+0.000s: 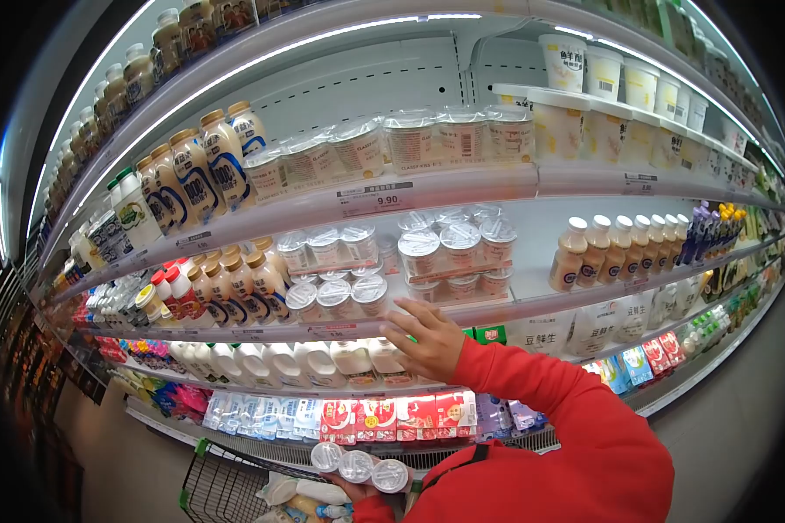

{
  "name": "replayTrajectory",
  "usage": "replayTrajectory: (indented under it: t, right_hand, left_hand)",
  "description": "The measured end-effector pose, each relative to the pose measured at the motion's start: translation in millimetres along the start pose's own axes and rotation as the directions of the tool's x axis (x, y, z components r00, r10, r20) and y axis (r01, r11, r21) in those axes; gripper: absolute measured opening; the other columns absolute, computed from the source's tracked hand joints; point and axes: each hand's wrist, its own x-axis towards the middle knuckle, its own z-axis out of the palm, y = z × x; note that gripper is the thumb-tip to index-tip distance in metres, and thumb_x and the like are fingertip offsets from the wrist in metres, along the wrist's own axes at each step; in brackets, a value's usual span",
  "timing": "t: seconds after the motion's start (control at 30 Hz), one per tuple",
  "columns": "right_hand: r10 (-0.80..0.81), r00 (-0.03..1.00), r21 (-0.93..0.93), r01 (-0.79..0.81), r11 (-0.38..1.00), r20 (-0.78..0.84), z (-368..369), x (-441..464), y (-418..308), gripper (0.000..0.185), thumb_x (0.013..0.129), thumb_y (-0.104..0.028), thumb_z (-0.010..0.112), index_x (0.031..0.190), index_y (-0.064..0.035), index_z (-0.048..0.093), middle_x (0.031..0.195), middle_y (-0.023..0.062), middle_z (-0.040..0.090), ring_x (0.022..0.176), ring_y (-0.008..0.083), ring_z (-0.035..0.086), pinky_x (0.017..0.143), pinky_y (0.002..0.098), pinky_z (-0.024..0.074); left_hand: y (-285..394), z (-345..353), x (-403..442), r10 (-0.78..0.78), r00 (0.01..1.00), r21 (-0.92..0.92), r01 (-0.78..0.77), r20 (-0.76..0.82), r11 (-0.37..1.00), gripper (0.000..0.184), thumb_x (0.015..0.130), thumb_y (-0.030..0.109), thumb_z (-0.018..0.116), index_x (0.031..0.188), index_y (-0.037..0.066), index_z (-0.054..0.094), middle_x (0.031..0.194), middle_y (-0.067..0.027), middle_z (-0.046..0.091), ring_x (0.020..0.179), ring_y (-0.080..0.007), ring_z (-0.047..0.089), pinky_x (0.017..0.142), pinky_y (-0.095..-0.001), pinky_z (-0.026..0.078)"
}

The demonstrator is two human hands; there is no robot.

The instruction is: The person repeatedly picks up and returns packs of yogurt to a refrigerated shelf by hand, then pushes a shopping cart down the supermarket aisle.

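While LH (355, 491) holds cups (356, 467), RH (431, 342) hovers nr shelf (532, 309).

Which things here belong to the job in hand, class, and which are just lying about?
Job:
- left hand, holding three lidded cups
- right hand, fingers spread near similar shelved cups

Just about:
- white-capped bottles
- red packs
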Motion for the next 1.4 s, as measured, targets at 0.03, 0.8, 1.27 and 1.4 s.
replayTrajectory:
  t: [0.03, 0.8, 1.27, 1.4]
  right_hand:
    - [-0.050, 0.999, -0.150, 0.052, 0.987, 0.012, -3, 14, 12, 0.047, 0.076, -0.023, 0.065, 0.117, -0.0043, 0.055, 0.121, 0.0135, 0.053, 0.123, 0.0331, 0.043, 0.105, 0.0473, 0.0321]
    - [0.297, 0.539, -0.564, 0.440, 0.699, 0.788, 104, 124, 93, 0.041, 0.085, -0.025, 0.052, 0.118, -0.0024, 0.060, 0.114, 0.0136, 0.061, 0.115, 0.0349, 0.050, 0.108, 0.0568, 0.0214]
    - [0.303, 0.574, -0.571, 0.369, 0.734, 0.761, 111, 131, 97, 0.040, 0.086, -0.026, 0.053, 0.116, -0.0025, 0.061, 0.113, 0.0136, 0.062, 0.112, 0.0351, 0.052, 0.106, 0.0558, 0.0250]
    - [0.307, 0.577, -0.572, 0.358, 0.738, 0.757, 112, 127, 98, 0.039, 0.086, -0.026, 0.053, 0.116, -0.0025, 0.061, 0.113, 0.0136, 0.062, 0.111, 0.0352, 0.053, 0.105, 0.0555, 0.0260]
  left_hand:
    - [-1, -5, 2, -0.020, 1.000, -0.046, 0.020, -0.018, 0.999, 0.066, 0.088, 0.064, 0.040, 0.131, 0.014, 0.048, 0.125, -0.0041, 0.056, 0.109, -0.0224, 0.056, 0.094, -0.0418, 0.048]
    - [-9, 45, -6, 0.028, 0.997, 0.118, -0.036, 0.070, 0.992, 0.064, 0.087, 0.061, 0.048, 0.126, 0.011, 0.051, 0.117, -0.0028, 0.060, 0.099, -0.0185, 0.059, 0.086, -0.0356, 0.051]
    - [-10, 54, -6, 0.013, 1.000, 0.210, -0.018, 0.024, 0.978, 0.063, 0.087, 0.061, 0.047, 0.125, 0.011, 0.052, 0.116, -0.0027, 0.060, 0.099, -0.0186, 0.059, 0.086, -0.0357, 0.051]
    - [-7, 51, -8, 0.019, 1.000, 0.206, -0.020, 0.009, 0.978, 0.062, 0.087, 0.061, 0.047, 0.125, 0.011, 0.052, 0.115, -0.0026, 0.061, 0.098, -0.0186, 0.059, 0.086, -0.0357, 0.051]
